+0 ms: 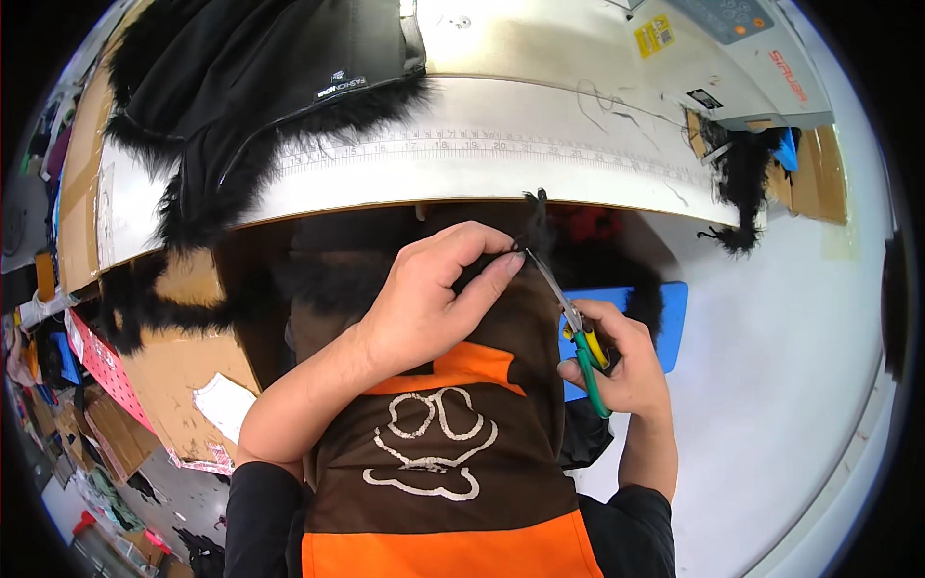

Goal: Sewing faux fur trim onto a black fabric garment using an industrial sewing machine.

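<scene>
My left hand pinches a tuft of black fur trim just below the front edge of the white sewing table. In my right hand is a pair of small thread snips with green and yellow handles, their blades pointing up-left at the pinched tuft. Both hands work over my lap, above a brown and orange apron with a white outline drawing.
A black fur-edged garment lies over the table's left part. A sewing machine stands at the back right with more black fur beside it. A blue pad lies under my right hand. Cardboard boxes stand at the left.
</scene>
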### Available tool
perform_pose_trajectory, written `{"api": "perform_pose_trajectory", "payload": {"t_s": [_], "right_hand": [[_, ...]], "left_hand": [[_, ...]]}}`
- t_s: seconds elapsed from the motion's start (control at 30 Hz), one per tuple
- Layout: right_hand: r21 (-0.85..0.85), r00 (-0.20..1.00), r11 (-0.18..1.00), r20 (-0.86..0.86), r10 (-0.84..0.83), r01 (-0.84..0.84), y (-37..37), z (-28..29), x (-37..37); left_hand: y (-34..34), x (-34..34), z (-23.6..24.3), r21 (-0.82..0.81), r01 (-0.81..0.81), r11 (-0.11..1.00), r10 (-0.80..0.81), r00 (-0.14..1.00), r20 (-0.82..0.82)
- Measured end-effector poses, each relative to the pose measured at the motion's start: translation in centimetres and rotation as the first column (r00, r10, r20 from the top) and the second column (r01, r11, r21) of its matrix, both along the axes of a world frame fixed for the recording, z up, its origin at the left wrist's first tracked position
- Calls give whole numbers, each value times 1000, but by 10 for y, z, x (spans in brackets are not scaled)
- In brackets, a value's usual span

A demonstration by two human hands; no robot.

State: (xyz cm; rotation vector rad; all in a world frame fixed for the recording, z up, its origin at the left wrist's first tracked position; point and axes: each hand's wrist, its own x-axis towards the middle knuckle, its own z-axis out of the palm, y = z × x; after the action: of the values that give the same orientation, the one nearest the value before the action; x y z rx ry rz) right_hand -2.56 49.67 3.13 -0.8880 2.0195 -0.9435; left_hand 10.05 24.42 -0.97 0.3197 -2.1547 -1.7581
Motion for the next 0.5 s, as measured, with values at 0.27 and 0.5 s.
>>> {"api": "perform_pose_trajectory", "payload": {"t_s": [0.27, 0.5], "right_hand": [[-31, 1000, 999, -13, -17, 17, 0, -4, -1], [-14, 999, 999, 5, -41, 41, 0, -1, 1]], "left_hand": [[4, -4, -4, -7, 44, 999, -45, 999, -22], [6, -5, -6, 4, 43, 999, -43, 999, -28]]}}
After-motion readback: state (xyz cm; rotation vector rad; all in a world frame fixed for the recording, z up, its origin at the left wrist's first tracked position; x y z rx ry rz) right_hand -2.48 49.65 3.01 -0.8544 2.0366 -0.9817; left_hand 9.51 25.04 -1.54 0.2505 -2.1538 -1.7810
